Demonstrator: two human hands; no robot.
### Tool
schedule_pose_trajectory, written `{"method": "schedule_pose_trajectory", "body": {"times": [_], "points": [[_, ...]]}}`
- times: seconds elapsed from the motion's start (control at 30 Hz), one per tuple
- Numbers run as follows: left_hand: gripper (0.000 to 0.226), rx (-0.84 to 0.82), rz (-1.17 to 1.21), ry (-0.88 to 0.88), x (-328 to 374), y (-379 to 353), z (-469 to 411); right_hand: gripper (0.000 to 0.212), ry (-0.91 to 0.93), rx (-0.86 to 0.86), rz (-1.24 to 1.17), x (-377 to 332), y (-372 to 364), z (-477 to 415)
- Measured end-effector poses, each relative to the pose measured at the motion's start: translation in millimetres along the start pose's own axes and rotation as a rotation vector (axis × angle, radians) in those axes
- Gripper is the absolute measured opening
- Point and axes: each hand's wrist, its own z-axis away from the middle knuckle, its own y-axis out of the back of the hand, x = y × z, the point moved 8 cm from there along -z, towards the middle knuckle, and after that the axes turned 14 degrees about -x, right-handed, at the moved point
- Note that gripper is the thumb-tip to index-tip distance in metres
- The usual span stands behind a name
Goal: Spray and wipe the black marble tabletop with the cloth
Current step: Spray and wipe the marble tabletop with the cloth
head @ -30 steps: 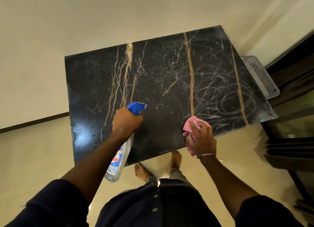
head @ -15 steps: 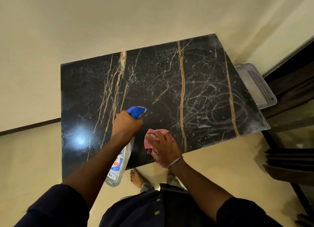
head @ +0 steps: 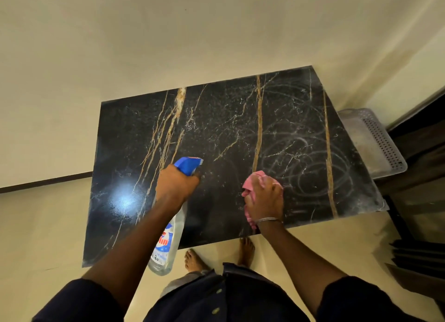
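**Cloth swings back to the right as wiping goes on**

The right hand (head: 263,196), fingers closed around the pink cloth (head: 251,185), has slid back toward 3 o'clock from where it sat half a second ago, close beside the bottle. It presses on the black marble table (head: 134,133) near its 6 o'clock edge, just beside the swirled wipe marks toward 3 o'clock. The left hand (head: 175,185) keeps its fingers gripping the spray bottle (head: 168,239), blue nozzle aimed at the middle. Judging by the droplets speckling the centre, that patch is sprayed but not yet wiped; the 9 o'clock side looks untouched.
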Motion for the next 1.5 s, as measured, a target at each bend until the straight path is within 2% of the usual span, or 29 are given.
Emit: {"method": "schedule_pose_trajectory", "body": {"times": [0.2,0.33,0.4,0.53,0.6,0.7,0.8,0.87,1.0,1.07,1.13,1.37,1.5], "points": [[0.017,0.044,0.0,0.007,-2,7,3,0.063,0.376,-0.085,0.091,-101,-15,-1],[0.019,0.033,0.033,0.021,-4,18,-7,0.062,0.416,-0.018,0.155,-105,-4,0],[0.023,0.012,0.043,0.018,-5,24,-16,0.059,0.36,-0.021,0.173,-82,2,-4],[0.025,0.015,0.033,-0.033,-1,41,-35,0.057,0.049,0.039,0.123,-2,23,-29],[0.025,0.02,0.034,-0.039,-1,47,-44,0.057,-0.011,0.027,0.11,18,22,-37],[0.027,0.012,0.03,-0.039,-2,52,-55,0.056,-0.096,0.038,0.064,10,19,-40],[0.026,0.009,0.026,-0.053,-2,56,-62,0.058,-0.136,0.074,0.011,-33,17,-36],[0.026,-0.001,0.026,-0.061,-2,59,-67,0.059,-0.048,0.066,0.016,-76,13,-35],[0.023,-0.006,0.02,-0.08,-5,64,-73,0.062,0.244,0.014,0.108,-148,-8,-27],[0.023,-0.01,0.014,-0.093,-7,67,-77,0.06,0.351,-0.004,0.145,-149,-8,-30],[0.022,-0.031,0.007,-0.109,-9,68,-82,0.06,0.377,-0.007,0.19,-130,-7,-36],[0.026,-0.041,-0.015,-0.109,-23,76,-92,0.053,-0.023,0.075,0.005,-7,21,-69],[0.026,-0.034,-0.019,-0.084,-32,81,-96,0.051,-0.225,0.127,-0.164,-7,22,-75]]}}
